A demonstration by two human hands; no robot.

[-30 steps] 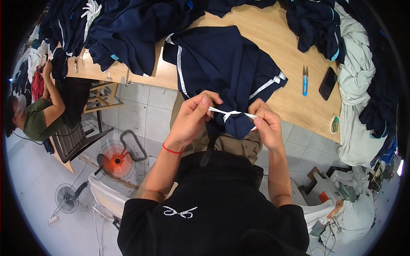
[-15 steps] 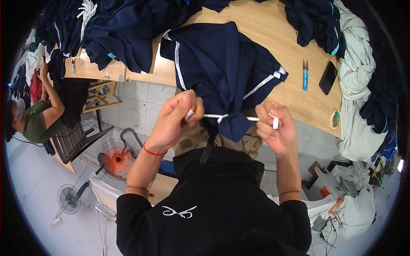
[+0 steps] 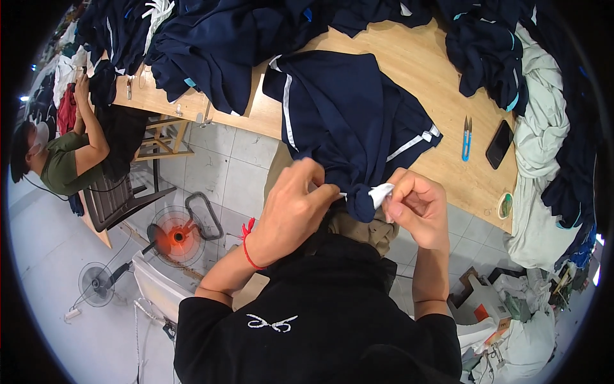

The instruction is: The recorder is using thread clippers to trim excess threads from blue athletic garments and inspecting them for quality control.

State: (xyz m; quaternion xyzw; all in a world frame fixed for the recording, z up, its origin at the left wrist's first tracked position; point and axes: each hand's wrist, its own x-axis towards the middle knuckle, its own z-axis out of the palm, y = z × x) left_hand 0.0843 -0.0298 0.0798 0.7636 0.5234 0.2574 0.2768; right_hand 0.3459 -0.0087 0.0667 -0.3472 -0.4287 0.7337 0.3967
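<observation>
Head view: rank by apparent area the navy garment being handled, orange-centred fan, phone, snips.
1. Navy garment being handled
2. Orange-centred fan
3. Phone
4. Snips; slimmer than the phone, though their lengths look alike.

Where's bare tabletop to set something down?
Largest bare patch: table between the middle navy garment and the blue snips, running up to the back navy cloth. Smaller one: between snips, phone and near edge. Crowded: left, navy pile; right, pale cloth.
</observation>
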